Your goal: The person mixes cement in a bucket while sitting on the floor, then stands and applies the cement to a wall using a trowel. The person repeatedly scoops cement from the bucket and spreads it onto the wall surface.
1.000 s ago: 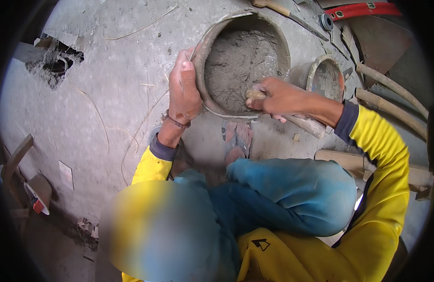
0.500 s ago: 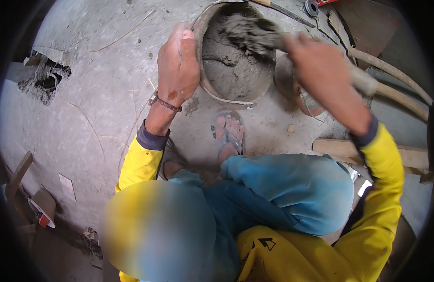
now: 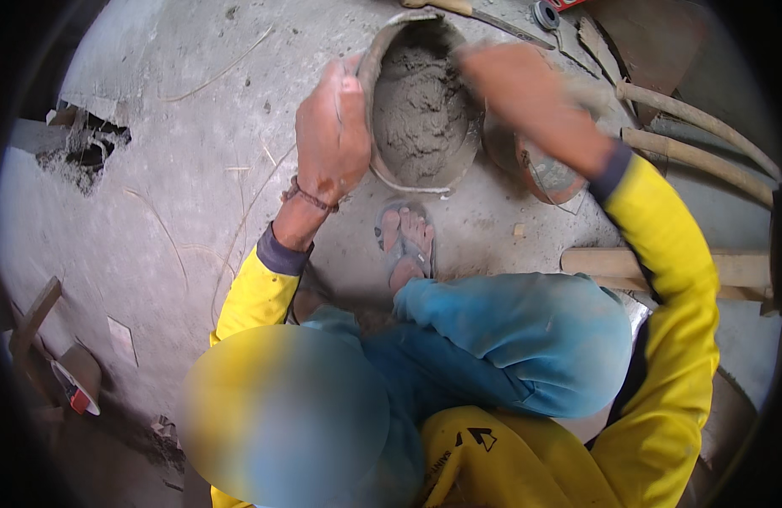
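Note:
A bucket of thick grey wet mortar stands in front of me, its mouth tilted. My left hand is closed on the left side of its rim, where a thin wire handle runs by the fingers. Over the bucket's right edge is my right hand, smeared by motion. It grips what looks like a trowel; only a pale blurred handle end shows past the hand, and the blade is hidden. Beneath the right forearm sits a smaller reddish-brown bucket with a wire handle.
A wooden-handled blade tool lies beyond the bucket, near a grey ring-shaped roll. Curved wooden handles and planks lie at right. My sandalled foot is just below the bucket. A broken hole marks the concrete at left.
The right hand has moved left and up over the bucket, and the mortar-laden tool end has gone from sight. The bucket has tipped, its mouth looking narrower, with the left hand still on it.

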`<act>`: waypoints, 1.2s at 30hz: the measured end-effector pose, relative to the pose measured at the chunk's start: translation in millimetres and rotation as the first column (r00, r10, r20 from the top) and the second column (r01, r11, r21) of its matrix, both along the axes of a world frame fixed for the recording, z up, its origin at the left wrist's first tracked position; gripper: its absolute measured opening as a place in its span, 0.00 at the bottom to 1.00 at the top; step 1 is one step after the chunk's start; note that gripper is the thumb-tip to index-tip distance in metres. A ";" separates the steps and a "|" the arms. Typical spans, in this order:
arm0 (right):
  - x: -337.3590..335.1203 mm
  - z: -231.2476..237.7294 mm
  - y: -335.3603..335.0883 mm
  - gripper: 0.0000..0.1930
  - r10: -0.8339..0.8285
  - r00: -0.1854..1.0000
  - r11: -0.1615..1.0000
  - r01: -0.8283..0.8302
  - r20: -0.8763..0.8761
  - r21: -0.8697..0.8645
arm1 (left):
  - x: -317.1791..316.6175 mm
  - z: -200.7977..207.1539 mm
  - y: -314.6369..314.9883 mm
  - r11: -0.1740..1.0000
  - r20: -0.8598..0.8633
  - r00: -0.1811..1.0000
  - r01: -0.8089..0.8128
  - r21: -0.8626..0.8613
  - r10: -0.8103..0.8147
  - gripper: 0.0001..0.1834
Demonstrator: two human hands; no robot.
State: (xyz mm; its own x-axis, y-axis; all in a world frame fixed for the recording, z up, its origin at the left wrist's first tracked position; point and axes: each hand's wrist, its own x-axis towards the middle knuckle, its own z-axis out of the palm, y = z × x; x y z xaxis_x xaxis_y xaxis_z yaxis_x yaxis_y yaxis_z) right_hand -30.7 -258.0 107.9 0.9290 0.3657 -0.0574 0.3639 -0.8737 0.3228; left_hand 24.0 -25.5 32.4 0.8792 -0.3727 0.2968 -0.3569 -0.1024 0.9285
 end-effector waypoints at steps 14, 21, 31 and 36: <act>20.5 5.2 23.7 0.09 -0.037 0.976 0.998 0.026 -0.215 -0.051 | -16.9 -5.3 16.1 0.991 -0.155 0.983 -0.111 -0.071 0.099 0.26; 25.0 18.2 71.6 0.13 -0.219 0.703 0.972 0.218 -0.677 -0.089 | -23.4 -20.7 30.9 0.989 -0.199 0.975 -0.121 -0.087 0.102 0.29; 26.0 69.4 52.4 0.06 -0.185 0.975 0.960 0.153 -0.124 -0.233 | -18.3 -22.7 37.2 0.973 -0.263 0.958 -0.162 -0.162 0.115 0.31; 6.8 -20.8 78.1 0.07 -0.124 0.980 0.932 0.062 -0.156 -0.356 | -5.5 -22.8 32.7 0.993 -0.269 0.962 -0.081 -0.081 0.056 0.28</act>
